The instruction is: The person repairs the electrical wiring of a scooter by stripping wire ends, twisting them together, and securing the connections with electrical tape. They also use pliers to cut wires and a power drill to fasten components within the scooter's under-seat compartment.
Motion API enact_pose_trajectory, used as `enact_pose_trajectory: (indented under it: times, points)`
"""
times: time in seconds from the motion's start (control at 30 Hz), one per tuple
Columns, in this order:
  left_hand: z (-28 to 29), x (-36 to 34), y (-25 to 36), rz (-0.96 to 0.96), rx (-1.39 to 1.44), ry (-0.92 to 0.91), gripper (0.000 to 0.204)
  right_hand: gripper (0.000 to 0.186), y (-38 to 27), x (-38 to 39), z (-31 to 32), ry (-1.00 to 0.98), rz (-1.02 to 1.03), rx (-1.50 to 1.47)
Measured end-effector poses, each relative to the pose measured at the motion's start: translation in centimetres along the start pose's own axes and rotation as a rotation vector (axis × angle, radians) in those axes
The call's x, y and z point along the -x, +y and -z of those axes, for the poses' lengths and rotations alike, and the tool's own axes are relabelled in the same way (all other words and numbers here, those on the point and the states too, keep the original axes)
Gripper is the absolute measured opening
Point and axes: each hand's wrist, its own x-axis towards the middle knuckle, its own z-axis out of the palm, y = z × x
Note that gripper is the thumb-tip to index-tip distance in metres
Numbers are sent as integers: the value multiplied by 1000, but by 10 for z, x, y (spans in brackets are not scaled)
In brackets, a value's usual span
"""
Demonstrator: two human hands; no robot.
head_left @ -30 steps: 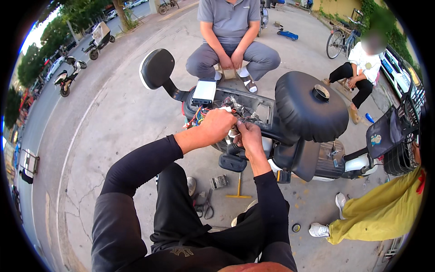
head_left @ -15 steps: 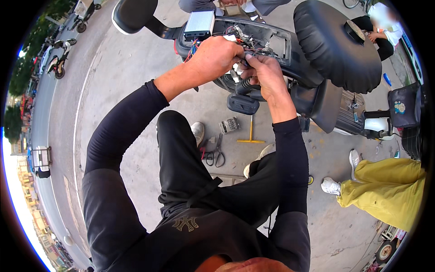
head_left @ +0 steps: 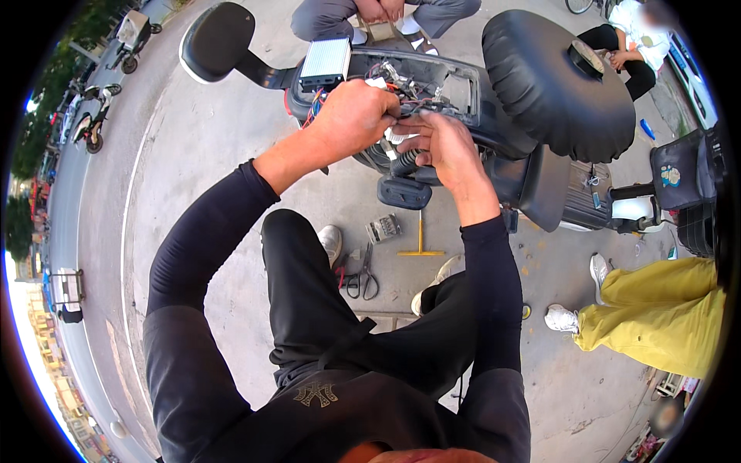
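Both hands — left hand (head_left: 356, 117), right hand (head_left: 441, 143) — grips pinched shut on tangled, multicoloured wires (head_left: 401, 83).

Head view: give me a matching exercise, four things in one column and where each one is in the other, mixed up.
Things:
1. scissors
2. silver box
3. seat
4. hands

Places:
A. tipped up on the right of the scooter
B. on the ground by the person's shoe
C. at the wires in the open compartment
D. on the scooter's frame, left of the wires

Pairs: 1-B, 2-D, 3-A, 4-C
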Motion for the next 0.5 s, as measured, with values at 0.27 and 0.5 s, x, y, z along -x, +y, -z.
enact_pose_trajectory:
  times: [0.27, 0.5]
  points:
    - [4, 0, -4, 43, 12, 7, 13, 26, 13, -5, -6, -37, 107, 22]
    - [4, 0, 3, 5, 26, 29, 7, 22, 17, -12, -21, 173, 137, 5]
